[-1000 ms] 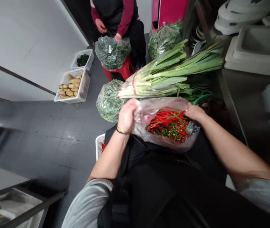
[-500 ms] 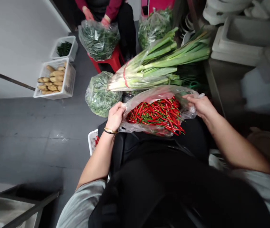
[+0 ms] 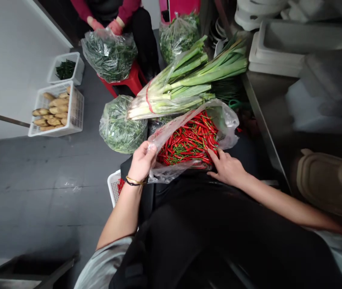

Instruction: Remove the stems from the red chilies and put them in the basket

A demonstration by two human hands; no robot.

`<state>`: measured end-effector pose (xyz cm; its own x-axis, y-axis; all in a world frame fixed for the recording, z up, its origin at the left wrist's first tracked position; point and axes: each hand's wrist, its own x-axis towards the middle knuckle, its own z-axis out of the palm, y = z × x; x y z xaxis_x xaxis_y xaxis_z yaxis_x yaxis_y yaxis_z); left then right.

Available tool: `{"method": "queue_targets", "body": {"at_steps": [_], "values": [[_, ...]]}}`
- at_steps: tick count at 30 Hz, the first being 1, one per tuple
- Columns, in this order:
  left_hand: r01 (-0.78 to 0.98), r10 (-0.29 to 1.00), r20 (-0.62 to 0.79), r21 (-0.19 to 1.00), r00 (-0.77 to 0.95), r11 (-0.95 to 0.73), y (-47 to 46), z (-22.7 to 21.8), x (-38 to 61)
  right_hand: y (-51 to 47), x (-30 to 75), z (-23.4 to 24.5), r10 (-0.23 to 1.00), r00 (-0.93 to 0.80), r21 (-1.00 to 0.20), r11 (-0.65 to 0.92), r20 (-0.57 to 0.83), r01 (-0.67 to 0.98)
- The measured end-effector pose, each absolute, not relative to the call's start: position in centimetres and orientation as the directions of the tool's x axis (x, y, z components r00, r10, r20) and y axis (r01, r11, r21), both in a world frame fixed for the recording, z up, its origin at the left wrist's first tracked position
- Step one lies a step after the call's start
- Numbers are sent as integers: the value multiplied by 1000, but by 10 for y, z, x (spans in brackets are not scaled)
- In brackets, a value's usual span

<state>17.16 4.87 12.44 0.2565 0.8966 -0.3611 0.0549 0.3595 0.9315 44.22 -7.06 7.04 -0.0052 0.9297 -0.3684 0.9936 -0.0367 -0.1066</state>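
Note:
A clear plastic bag (image 3: pixel 228 120) lies open across my lap, full of red chili peppers (image 3: pixel 186 140) with green stems. My left hand (image 3: pixel 143 160) is closed on the bag's left rim, thumb on top. At the bag's near right edge, my right hand (image 3: pixel 227 166) has its fingers apart, the fingertips touching the chilies there. Just beyond the bag lies a bundle of leeks (image 3: pixel 174 88) tied with a red band. Below my left wrist, a white basket (image 3: pixel 113 188) with some red chilies in it is partly hidden by my arm and leg.
Across from me a person in pink gloves handles a bag of greens (image 3: pixel 110 54) on a red stool (image 3: pixel 121 82). Another bag of greens (image 3: pixel 123 124) sits left of the leeks. A crate (image 3: pixel 76 106) of brown roots stands on the left. Metal shelving edge (image 3: pixel 264 124) runs along the right.
My right hand has let go of the bag's right rim and moved left and down to the chilies. My left hand still grips the left rim. The view has shifted slightly right.

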Motion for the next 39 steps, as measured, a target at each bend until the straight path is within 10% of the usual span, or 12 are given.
{"method": "queue_targets", "body": {"at_steps": [7, 20, 32, 39], "values": [[-309, 793, -432, 755, 430, 579, 51, 130, 171, -29, 455, 32, 923, -45, -280, -69, -381, 958], [-310, 719, -535, 661, 444, 683, 9, 111, 173, -43, 419, 20, 911, 73, -285, -202, -405, 937], [-395, 749, -536, 638, 389, 661, 30, 109, 155, 61, 409, 76, 940, -208, -672, -28, -269, 740], [-487, 714, -686, 580, 141, 653, 81, 81, 137, 56, 437, 96, 969, -248, -461, 225, 11, 859]]}}
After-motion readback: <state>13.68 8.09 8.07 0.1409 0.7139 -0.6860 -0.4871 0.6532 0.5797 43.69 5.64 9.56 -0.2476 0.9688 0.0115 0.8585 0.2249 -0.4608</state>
